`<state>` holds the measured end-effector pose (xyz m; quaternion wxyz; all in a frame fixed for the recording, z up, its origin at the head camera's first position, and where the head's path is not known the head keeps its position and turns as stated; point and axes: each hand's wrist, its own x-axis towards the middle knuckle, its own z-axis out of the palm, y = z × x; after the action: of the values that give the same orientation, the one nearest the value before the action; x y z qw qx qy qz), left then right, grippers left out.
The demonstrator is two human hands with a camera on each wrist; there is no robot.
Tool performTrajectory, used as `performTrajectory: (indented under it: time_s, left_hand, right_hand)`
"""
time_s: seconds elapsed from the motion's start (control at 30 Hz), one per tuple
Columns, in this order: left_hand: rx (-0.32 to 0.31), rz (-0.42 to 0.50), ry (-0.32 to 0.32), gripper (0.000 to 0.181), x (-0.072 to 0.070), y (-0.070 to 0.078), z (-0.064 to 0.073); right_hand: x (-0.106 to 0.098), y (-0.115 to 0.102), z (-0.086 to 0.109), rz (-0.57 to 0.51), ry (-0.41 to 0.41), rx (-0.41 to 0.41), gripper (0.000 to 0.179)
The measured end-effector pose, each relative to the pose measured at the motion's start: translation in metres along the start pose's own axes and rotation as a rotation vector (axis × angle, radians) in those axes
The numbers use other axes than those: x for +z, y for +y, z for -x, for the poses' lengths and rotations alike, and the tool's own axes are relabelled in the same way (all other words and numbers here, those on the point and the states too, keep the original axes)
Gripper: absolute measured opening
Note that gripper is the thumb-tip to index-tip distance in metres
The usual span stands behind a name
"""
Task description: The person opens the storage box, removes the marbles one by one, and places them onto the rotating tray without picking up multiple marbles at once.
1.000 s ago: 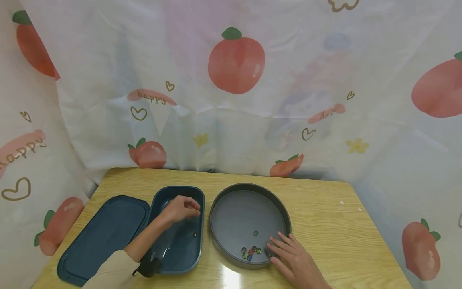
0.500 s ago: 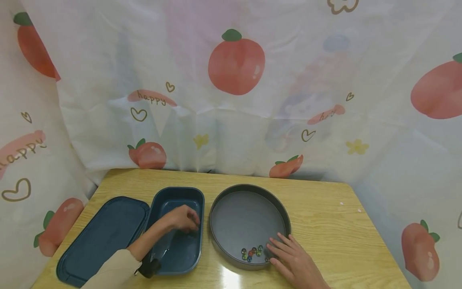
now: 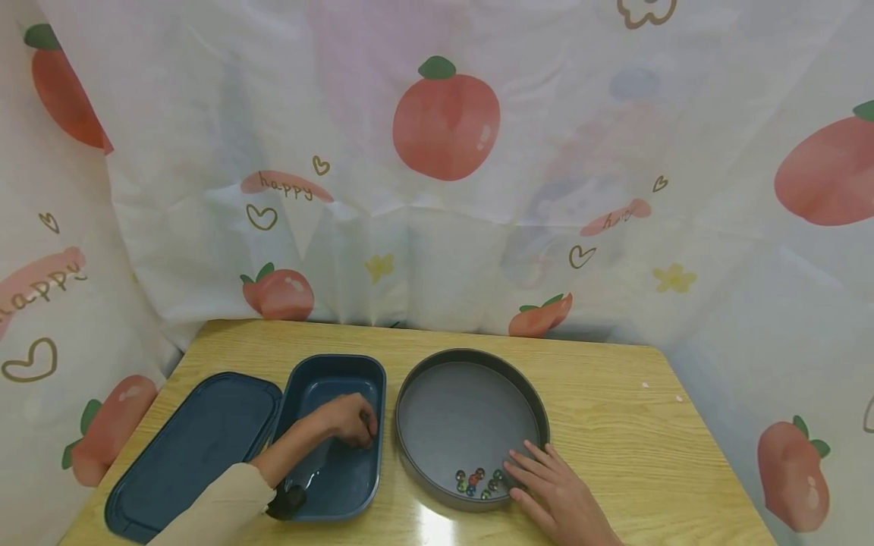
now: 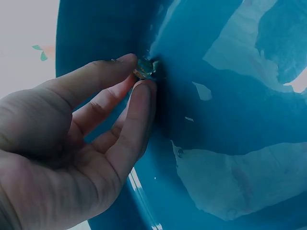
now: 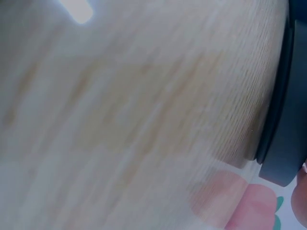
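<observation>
My left hand [image 3: 347,421] is down inside the dark blue rectangular box [image 3: 341,493], close to its right wall. In the left wrist view the thumb and fingertips pinch a small greenish glass marble [image 4: 145,68] at the foot of the wall. My fingers hide that marble in the head view. To the right stands a round grey pan [image 3: 457,409] with several coloured glass marbles [image 3: 473,480] gathered along its near side. My right hand [image 3: 560,497] rests on the pan's near right rim, its fingers straight and spread. Only a fingertip [image 5: 300,199] shows beside the pan wall in the right wrist view.
A flat dark blue lid [image 3: 198,455] lies left of the box, against its side. Everything stands on a wooden table [image 3: 614,409], with two small white specks at its right. A white curtain [image 3: 444,250] printed with fruit hangs behind and at both sides.
My left hand has lowered and come nearer within the box, and now pinches the marble that lay loose there. In the pan, marbles have rolled towards the near right edge. My right hand stays put.
</observation>
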<state>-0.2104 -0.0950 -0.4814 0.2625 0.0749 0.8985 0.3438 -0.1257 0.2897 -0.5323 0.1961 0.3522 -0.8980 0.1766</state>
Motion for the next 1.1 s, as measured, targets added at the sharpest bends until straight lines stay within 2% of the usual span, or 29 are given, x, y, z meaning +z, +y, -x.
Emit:
performTrajectory:
  time_s: [0.33, 0.53, 0.77, 1.1]
  left_hand:
    - [0.008, -0.079, -0.01, 0.018, 0.002, 0.001, 0.0]
    - [0.047, -0.067, 0.005, 0.015, -0.001, 0.001, 0.005]
    - [0.144, -0.024, 0.086, 0.009, -0.015, -0.001, 0.012]
    - [0.189, 0.066, 0.214, 0.004, -0.037, 0.008, 0.015]
  right_hand:
    - [0.001, 0.0, 0.0, 0.007, -0.003, -0.001, 0.039]
    - [0.0, -0.002, -0.001, 0.007, 0.003, -0.003, 0.038]
    - [0.0, -0.002, -0.001, 0.009, -0.004, 0.001, 0.038]
    - [-0.001, -0.003, -0.001, 0.013, -0.019, 0.015, 0.038]
